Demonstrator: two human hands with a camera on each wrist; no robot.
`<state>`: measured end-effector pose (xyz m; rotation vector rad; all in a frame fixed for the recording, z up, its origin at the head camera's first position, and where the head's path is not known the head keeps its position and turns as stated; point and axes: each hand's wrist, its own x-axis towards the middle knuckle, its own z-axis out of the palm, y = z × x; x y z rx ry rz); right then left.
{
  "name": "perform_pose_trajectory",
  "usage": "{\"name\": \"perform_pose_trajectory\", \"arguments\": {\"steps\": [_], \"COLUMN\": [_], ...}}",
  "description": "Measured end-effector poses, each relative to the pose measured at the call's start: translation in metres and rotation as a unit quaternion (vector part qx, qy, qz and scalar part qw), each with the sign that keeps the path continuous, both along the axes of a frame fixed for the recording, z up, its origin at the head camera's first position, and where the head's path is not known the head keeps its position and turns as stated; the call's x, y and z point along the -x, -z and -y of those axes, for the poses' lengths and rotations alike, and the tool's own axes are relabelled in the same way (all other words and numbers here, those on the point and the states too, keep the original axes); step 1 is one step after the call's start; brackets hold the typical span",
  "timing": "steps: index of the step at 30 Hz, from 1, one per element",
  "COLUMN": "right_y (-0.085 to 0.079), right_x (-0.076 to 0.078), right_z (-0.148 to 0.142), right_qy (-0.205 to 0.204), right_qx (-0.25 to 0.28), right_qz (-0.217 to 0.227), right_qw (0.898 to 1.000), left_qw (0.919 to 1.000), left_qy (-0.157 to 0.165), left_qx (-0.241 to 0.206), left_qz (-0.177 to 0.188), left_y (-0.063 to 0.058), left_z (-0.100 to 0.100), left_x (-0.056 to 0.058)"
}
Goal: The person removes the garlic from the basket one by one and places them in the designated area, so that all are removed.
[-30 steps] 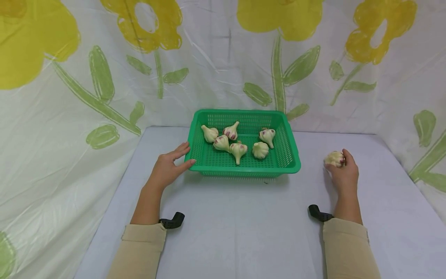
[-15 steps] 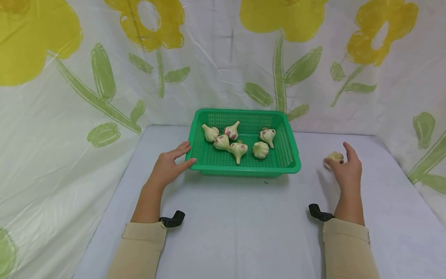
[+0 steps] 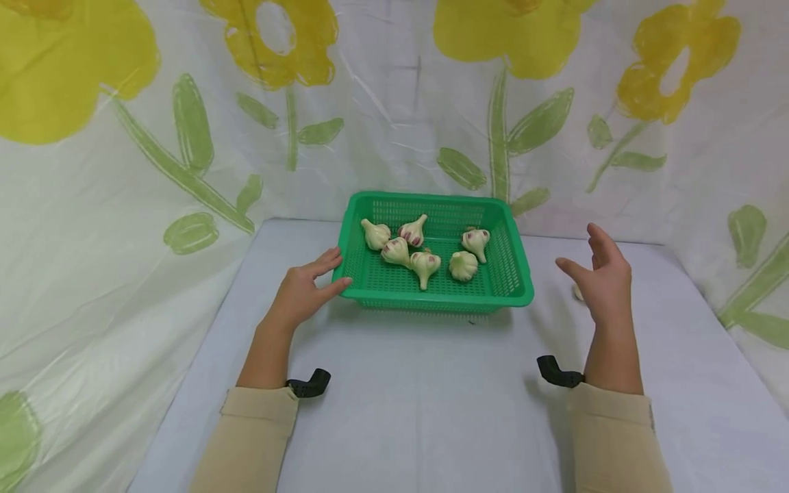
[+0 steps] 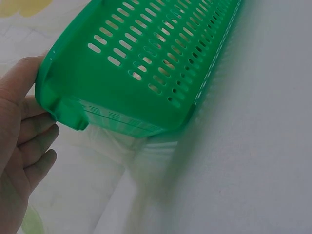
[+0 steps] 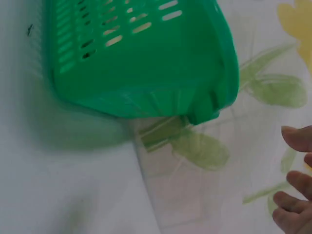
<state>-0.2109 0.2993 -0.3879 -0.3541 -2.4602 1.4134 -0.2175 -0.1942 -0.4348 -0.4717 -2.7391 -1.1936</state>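
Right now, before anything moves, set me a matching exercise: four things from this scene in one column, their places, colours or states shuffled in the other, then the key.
Things:
1. Left hand
2. Basket
3. Six garlic bulbs
4. Right hand

Places, colours, states:
A. Lying inside the basket
B. Raised apart from the basket, thumb and fingers spread
C. Touching the basket's rim
D. Green, with slotted walls

Right pairs: 1-C, 2-D, 3-A, 4-B

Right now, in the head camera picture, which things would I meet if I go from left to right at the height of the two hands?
Left hand, green basket with garlic bulbs inside, right hand.
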Motion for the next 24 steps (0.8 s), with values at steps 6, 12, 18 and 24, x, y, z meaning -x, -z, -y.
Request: {"name": "perform_pose_trajectory", "arguments": {"steps": [6, 12, 18, 24], "right_y": [-0.019, -0.044, -0.072, -0.087], "right_x": [0.005, 0.013, 0.030, 0.056], "right_z": [0.018, 0.037, 0.056, 0.073], "right_qy": [-0.039, -0.104, -0.183, -0.250], "right_qx": [-0.028, -0.060, -0.122, -0.197], "right_qz": [-0.029, -0.055, -0.057, -0.044], "right_qw": [0.998, 0.991, 0.974, 0.947], "left_qw": [1.0000, 0.9999, 0.9999, 0.9999], "left_qy": [0.000, 0.000, 0.001, 0.004], "left_qx": [0.004, 0.010, 0.004, 0.000], "left_qz": [0.001, 0.006, 0.009, 0.017], "left_y": [-0.002, -0.004, -0.005, -0.004], "left_z": [0.002, 0.002, 0.001, 0.001], "left_x": [0.001, 0.001, 0.000, -0.001]}}
